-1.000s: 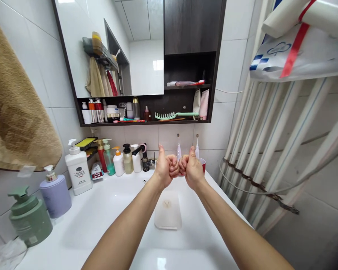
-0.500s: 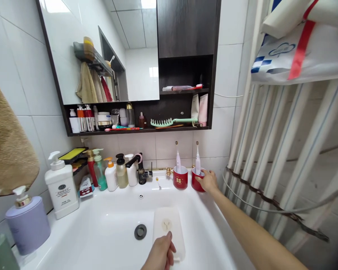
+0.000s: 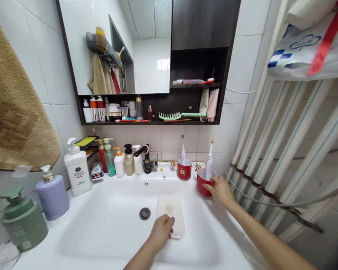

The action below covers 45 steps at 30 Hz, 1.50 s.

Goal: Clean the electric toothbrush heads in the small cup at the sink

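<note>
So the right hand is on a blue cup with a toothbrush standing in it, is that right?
Not quite: the cup isn't blue, it's red, as the head view shows. The right hand is on it, and a toothbrush is standing in it.

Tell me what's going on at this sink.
A person's right hand has hold of a red cup at the right-hand side of the sink, with a pale electric toothbrush standing in it. The left hand is loosely curled at the near end of a whitish rectangular tray in the basin; whether it touches the tray is unclear. A second red cup, also holding a toothbrush, stands behind the basin, right of the black tap.
</note>
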Motion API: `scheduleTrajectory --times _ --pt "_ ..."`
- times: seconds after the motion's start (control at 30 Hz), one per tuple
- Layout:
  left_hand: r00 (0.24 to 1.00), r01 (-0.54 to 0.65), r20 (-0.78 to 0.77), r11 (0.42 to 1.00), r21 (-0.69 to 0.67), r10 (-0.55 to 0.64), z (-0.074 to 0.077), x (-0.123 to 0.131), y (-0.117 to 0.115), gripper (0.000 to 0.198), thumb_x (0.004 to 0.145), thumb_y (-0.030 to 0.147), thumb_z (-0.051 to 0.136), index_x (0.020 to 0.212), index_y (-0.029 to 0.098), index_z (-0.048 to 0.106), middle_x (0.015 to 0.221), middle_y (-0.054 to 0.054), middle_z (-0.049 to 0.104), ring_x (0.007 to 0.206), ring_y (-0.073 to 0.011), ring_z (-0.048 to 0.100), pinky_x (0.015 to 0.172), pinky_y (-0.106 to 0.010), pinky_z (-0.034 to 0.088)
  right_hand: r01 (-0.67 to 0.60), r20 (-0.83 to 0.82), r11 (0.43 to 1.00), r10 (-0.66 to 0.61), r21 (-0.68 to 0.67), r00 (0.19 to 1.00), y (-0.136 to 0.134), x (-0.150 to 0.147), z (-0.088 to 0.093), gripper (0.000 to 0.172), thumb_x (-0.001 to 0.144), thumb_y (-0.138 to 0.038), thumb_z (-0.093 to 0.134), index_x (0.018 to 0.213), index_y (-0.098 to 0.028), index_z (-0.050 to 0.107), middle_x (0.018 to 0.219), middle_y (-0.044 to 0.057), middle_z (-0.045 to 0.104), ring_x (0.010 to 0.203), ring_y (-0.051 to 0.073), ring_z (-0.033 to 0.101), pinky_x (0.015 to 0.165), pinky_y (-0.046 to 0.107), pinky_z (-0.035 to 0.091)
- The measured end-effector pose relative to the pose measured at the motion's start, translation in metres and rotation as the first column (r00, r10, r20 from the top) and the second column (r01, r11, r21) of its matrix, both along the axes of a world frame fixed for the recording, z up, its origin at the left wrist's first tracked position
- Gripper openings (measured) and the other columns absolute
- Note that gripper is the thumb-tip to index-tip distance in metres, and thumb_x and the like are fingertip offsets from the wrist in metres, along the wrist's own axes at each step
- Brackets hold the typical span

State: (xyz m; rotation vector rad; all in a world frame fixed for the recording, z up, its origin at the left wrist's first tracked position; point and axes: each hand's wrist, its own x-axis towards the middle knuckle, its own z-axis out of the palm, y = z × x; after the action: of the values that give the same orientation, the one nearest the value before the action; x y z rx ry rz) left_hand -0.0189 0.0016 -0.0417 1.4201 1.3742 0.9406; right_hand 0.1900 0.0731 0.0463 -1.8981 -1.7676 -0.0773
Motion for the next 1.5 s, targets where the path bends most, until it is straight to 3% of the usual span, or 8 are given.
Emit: scheduleTrajectory --times 0.33,0.63,0.8,1.0,1.17,1.3,1.43,1.5 --pt "0.974 -0.071 -0.177 0.928 0.365 0.144 0.052 0.010 0.019 0.033 0.063 0.031 0.040 0.092 0.017 0.043 0.098 -0.004 0.047 0.092 -0.0133 0.038 0.079 -0.022 0.026 -0.331 -0.179 0.943 0.322 -0.023 0.930 -0.060 -0.081 -0.043 0.019 0.059 -0.022 0.047 0.077 -0.020 0.052 0.094 0.004 0.046 0.077 0.015 0.048 0.061 0.023 0.035" --pt "0.903 -0.113 -0.361 0.941 0.319 0.231 0.044 0.012 0.039 0.020 0.062 0.026 0.040 0.077 0.018 0.051 0.078 -0.005 0.053 0.080 -0.0177 0.044 0.072 -0.028 0.029 -0.416 -0.192 0.908 0.402 -0.040 0.895 -0.062 -0.112 -0.067 0.023 0.057 -0.016 0.044 0.078 -0.019 0.052 0.089 0.003 0.046 0.069 0.013 0.048 0.053 0.021 0.034" --pt "0.910 -0.126 -0.337 0.933 0.336 0.244 0.039 0.012 0.038 0.028 0.061 0.022 0.040 0.089 0.018 0.047 0.083 -0.004 0.052 0.084 -0.0166 0.042 0.075 -0.027 0.028 -0.410 -0.187 0.911 0.395 -0.051 0.900 -0.057 -0.115 -0.072 0.032 0.055 -0.011 0.041 0.085 -0.018 0.052 0.092 0.005 0.047 0.072 0.014 0.049 0.052 0.021 0.035" --pt "0.967 -0.128 -0.168 0.932 0.339 0.194 0.041 0.015 0.039 0.013 0.060 0.026 0.043 0.067 0.018 0.051 0.069 -0.003 0.054 0.075 -0.0173 0.046 0.072 -0.029 0.030 -0.402 -0.213 0.914 0.383 -0.056 0.899 -0.059 -0.117 -0.068 0.028 0.059 -0.014 0.041 0.084 -0.019 0.050 0.093 0.005 0.048 0.073 0.015 0.050 0.054 0.022 0.037" --pt "0.965 -0.253 0.153 0.905 0.342 0.212 0.078 -0.004 0.040 0.024 0.067 0.034 0.032 0.079 0.017 0.042 0.076 -0.003 0.052 0.070 -0.0121 0.047 0.064 -0.023 0.035 -0.377 -0.165 0.924 0.362 -0.066 0.917 -0.057 -0.110 -0.073 0.017 0.057 -0.017 0.045 0.073 -0.019 0.051 0.100 0.006 0.044 0.079 0.018 0.049 0.061 0.026 0.037" --pt "0.924 -0.301 0.328 0.902 0.309 0.196 0.100 -0.026 0.010 0.030 0.068 0.043 0.030 0.082 0.018 0.039 0.076 -0.001 0.050 0.065 -0.0091 0.046 0.060 -0.020 0.037 -0.362 -0.194 0.926 0.339 -0.102 0.921 -0.051 -0.104 -0.077 0.020 0.056 -0.018 0.047 0.076 -0.018 0.051 0.110 0.009 0.039 0.086 0.021 0.047 0.064 0.030 0.037" --pt "0.883 -0.266 0.439 0.949 0.170 0.169 0.091 -0.027 -0.034 0.032 0.065 0.046 0.036 0.076 0.016 0.042 0.055 0.004 0.045 0.047 -0.0064 0.040 0.048 -0.019 0.034 -0.372 -0.368 0.928 0.354 0.025 0.860 -0.055 -0.105 -0.055 0.029 0.054 -0.018 0.050 0.083 -0.017 0.051 0.112 0.010 0.038 0.101 0.023 0.036 0.079 0.032 0.030" --pt "0.855 -0.211 0.500 0.973 0.095 0.137 0.082 -0.021 -0.049 0.030 0.062 0.044 0.042 0.074 0.016 0.045 0.056 0.003 0.046 0.050 -0.0068 0.041 0.050 -0.019 0.034 -0.408 -0.559 0.902 0.411 0.138 0.720 -0.065 -0.111 -0.033 0.025 0.062 -0.026 0.044 0.084 -0.015 0.051 0.103 0.011 0.046 0.096 0.021 0.041 0.077 0.031 0.032"
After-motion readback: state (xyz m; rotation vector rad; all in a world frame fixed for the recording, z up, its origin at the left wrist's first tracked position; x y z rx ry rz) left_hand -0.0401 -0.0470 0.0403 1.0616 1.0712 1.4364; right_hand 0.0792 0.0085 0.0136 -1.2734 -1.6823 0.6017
